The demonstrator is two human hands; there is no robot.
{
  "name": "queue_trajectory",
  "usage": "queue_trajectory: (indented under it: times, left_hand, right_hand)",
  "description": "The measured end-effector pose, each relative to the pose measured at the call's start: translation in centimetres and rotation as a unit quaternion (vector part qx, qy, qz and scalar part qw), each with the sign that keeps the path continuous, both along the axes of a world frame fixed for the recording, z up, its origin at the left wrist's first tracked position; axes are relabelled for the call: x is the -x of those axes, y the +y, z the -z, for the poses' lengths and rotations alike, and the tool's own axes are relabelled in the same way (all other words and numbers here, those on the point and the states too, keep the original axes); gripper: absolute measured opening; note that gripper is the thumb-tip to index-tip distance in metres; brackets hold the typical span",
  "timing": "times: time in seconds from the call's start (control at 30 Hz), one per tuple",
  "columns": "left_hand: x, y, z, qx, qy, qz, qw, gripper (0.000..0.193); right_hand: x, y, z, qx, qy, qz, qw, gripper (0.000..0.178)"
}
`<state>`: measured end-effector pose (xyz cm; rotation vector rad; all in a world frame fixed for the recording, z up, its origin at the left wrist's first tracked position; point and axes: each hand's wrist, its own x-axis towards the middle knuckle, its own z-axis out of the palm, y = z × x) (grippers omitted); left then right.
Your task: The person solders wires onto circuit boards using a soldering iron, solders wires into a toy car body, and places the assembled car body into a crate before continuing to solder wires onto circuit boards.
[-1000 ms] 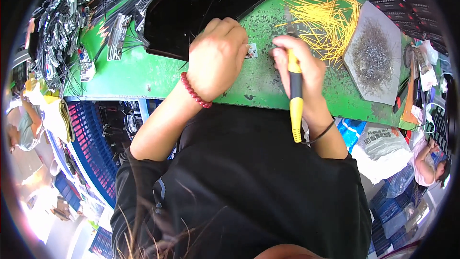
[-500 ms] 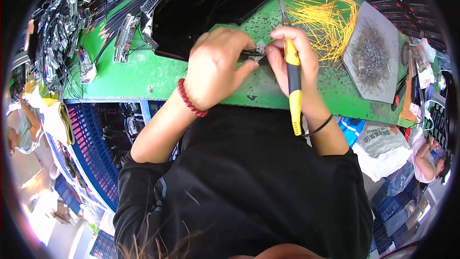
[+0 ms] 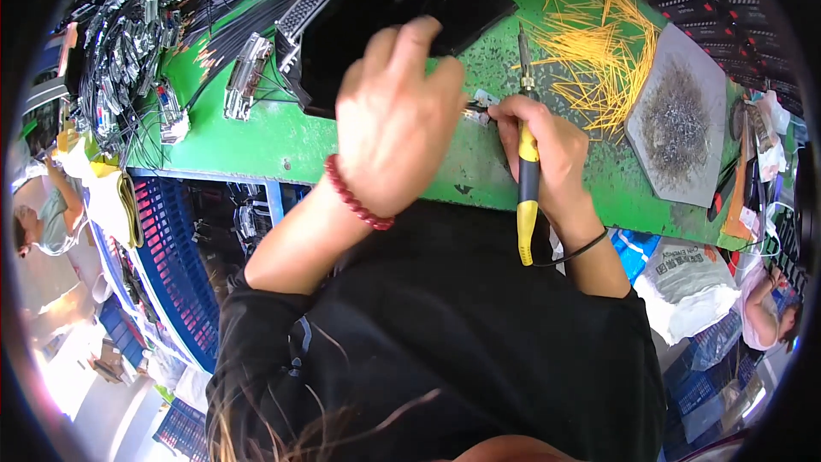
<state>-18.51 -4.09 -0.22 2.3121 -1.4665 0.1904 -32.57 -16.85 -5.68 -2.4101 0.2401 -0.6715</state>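
Note:
My right hand (image 3: pixel 552 145) is wrapped round the yellow and black handle of a soldering iron (image 3: pixel 528 184), its metal tip pointing away from me. By the thumb and fingertips of that hand is a small silvery part with thin dark wires (image 3: pixel 475 111); whether they pinch it I cannot tell. My left hand (image 3: pixel 398 111), somewhat blurred, is over the near edge of a glossy black panel (image 3: pixel 355 21). Its fingers are bent and apart, with nothing seen in them. The underside of the left hand is hidden.
Yellow thin sticks (image 3: pixel 590 51) lie scattered on the green bench (image 3: pixel 291 141). Right of them sits a grey plate (image 3: pixel 671 111) with dark residue. Black cables and clear-cased parts (image 3: pixel 137 60) crowd the left, one case (image 3: pixel 248 77) beside the panel. Blue crates (image 3: pixel 175 265) stand below.
My left hand has come away from the small silvery part and moved up over the black panel, its fingers parting. My right hand still holds the soldering iron. The whole view has shifted slightly.

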Motion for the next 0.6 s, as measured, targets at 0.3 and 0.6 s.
queue_trajectory:
  times: [0.3,0.6]
  left_hand:
    - [-1.6,-1.8,2.5,-0.037,-0.047,0.033,0.998,0.003]
    - [-1.5,-0.5,-2.2,0.199,0.429,0.125,0.872,0.028]
  right_hand:
    - [-0.4,0.1,1.1,-0.029,-0.061,0.024,0.997,0.028]
    - [-0.1,-0.3,0.9,-0.026,-0.038,0.012,0.999,0.028]
